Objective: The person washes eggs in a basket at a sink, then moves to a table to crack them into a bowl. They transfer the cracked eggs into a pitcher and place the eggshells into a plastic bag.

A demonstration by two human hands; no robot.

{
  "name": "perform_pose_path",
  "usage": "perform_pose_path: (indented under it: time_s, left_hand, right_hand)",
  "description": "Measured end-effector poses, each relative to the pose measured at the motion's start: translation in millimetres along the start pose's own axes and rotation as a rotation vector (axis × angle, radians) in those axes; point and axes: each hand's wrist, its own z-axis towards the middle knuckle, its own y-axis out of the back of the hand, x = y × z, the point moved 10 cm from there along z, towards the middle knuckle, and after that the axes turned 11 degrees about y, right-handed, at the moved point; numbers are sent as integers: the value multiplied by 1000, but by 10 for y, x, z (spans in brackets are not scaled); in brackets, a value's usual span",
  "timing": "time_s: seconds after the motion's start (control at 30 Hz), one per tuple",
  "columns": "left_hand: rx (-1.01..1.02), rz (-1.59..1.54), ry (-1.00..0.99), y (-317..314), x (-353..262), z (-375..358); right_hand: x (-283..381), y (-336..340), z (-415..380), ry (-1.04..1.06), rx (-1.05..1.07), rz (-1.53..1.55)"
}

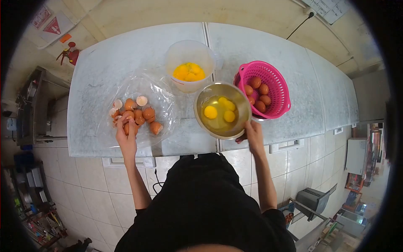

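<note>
While left hand (126, 136) rests among broken brown eggshells (136, 114) on clear plastic bag (161, 101), fingers pinching shell piece, right hand (252, 133) grips rim of round steel bowl (222, 110) holding three yolks, between translucent plastic jug (189, 65) and pink plastic colander (268, 90) of brown eggs, on grey worktop (109, 63).

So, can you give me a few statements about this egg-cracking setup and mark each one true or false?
1. The metal bowl holds three unbroken yolks. True.
2. The pink colander holds broken eggshells. False: it holds whole brown eggs.
3. The left hand rests at the eggshells on the clear plastic bag. True.
4. The right hand grips the plastic jug. False: it holds the metal bowl's rim.
5. The plastic jug is empty. False: it contains yellow egg.
</note>
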Motion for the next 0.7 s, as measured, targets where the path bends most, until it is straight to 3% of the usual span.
perform_pose_path:
  time_s: [0.3, 0.37, 0.4, 0.47, 0.5, 0.57, 0.67, 0.7]
  left_hand:
    - [62, -26, 54, 52, 147, -48]
    - [51, -42, 46, 63, 103, -98]
    - [44, -54, 38, 84, 78, -110]
    - [42, -65, 22, 98, 163, -95]
    - [48, -73, 12, 100, 194, -96]
    - [39, -71, 29, 113, 207, -123]
    - [39, -65, 89, 49, 181, -202]
    - [3, 47, -67, 6, 56, -249]
  right_hand:
    - [1891, -47, 595, 335, -21, -408]
    - [2266, -281, 706, 479, -4, -697]
    - [2299, -336, 819, 488, 1, -694]
    - [2595, -586, 903, 845, -33, -1030]
    - [2597, -643, 1011, 854, -32, -1026]
    - [2669, -856, 1081, 963, -119, -1362]
    - [2671, -1145, 1145, 938, -83, -1550]
    - [2659, -1184, 1148, 940, -91, -1547]
